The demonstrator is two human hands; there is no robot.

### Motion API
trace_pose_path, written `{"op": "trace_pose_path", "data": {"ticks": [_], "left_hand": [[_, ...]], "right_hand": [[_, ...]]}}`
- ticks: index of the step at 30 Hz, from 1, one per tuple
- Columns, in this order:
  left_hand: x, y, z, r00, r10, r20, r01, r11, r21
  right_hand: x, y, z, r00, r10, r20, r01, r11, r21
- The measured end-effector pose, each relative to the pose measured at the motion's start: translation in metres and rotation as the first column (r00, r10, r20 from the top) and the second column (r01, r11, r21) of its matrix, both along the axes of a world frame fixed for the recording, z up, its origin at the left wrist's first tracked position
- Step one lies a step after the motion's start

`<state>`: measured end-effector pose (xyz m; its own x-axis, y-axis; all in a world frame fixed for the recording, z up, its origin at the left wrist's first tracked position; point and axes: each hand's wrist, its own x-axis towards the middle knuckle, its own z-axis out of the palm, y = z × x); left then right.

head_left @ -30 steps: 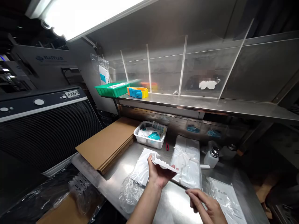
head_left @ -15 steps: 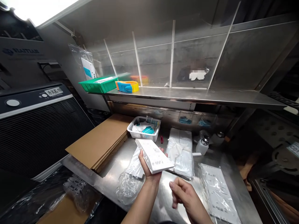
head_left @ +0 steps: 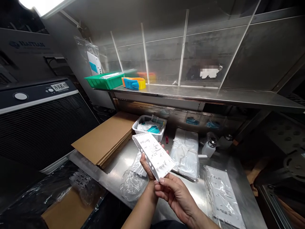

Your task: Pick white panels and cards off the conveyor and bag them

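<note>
A white moulded plastic panel point(head_left: 153, 154) with raised sides, holes and small bumps is held up over the metal bench. My left hand point(head_left: 147, 167) grips it from below, the thumb on its left edge and fingertips showing past the right edge. At the panel's near corner, my right hand point(head_left: 175, 194) is closed, with thumb and forefinger pinching the corner; the other fingers curl underneath. Below and left of the panel lie a crumpled clear plastic bag point(head_left: 131, 187) and another white piece, partly hidden. To the right lies a bagged white panel point(head_left: 224, 194).
Stacked brown cardboard point(head_left: 107, 136) covers the bench's left side. Behind are a white basket point(head_left: 163, 135), a red cutter-like tool point(head_left: 167, 140), a stack of plastic bags point(head_left: 187, 156) and a pump bottle point(head_left: 209, 148). A metal shelf point(head_left: 171, 90) carries a green tray point(head_left: 105, 82) and tape dispenser point(head_left: 133, 83).
My right hand has moved left and up from beside the panel to its near corner. The panel has tilted so more of its bumpy face shows. The view has shifted slightly.
</note>
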<state>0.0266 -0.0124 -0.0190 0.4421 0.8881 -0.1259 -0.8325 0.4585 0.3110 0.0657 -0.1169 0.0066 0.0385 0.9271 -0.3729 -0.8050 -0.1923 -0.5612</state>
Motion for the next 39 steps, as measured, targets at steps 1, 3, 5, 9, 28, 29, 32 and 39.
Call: {"op": "trace_pose_path", "data": {"ticks": [1,3,5,9,28,29,32,39], "left_hand": [[0.001,0.0,0.0,1.0,0.0,-0.006,0.0,1.0,-0.002],[0.001,0.001,-0.001,1.0,-0.014,-0.019,0.014,1.0,0.0],[-0.001,0.006,-0.002,0.998,-0.061,-0.026,0.062,0.998,0.008],[-0.023,0.019,-0.011,0.989,-0.131,-0.063,0.131,0.991,-0.012],[-0.076,-0.058,-0.039,0.712,-0.548,-0.439,0.436,0.835,-0.335],[-0.074,-0.057,-0.039,0.722,-0.541,-0.43,0.433,0.839,-0.329],[-0.07,-0.054,-0.038,0.736,-0.527,-0.424,0.423,0.848,-0.32],[-0.067,-0.057,-0.037,0.726,-0.552,-0.41,0.449,0.832,-0.324]], "right_hand": [[-0.002,0.0,0.0,1.0,-0.016,0.013,0.016,1.0,-0.003],[-0.005,-0.002,-0.003,0.998,-0.037,0.055,0.036,0.999,0.006],[-0.004,-0.005,-0.011,0.988,0.017,0.152,-0.022,0.999,0.031],[0.028,-0.011,-0.051,0.423,0.222,0.879,-0.25,0.96,-0.122],[0.145,0.03,-0.135,-0.652,0.327,0.684,-0.069,0.872,-0.484],[0.14,0.028,-0.135,-0.659,0.332,0.675,-0.065,0.869,-0.491],[0.131,0.024,-0.137,-0.651,0.353,0.672,-0.043,0.867,-0.497],[0.164,0.031,-0.137,-0.43,0.372,0.823,-0.1,0.886,-0.453]]}}
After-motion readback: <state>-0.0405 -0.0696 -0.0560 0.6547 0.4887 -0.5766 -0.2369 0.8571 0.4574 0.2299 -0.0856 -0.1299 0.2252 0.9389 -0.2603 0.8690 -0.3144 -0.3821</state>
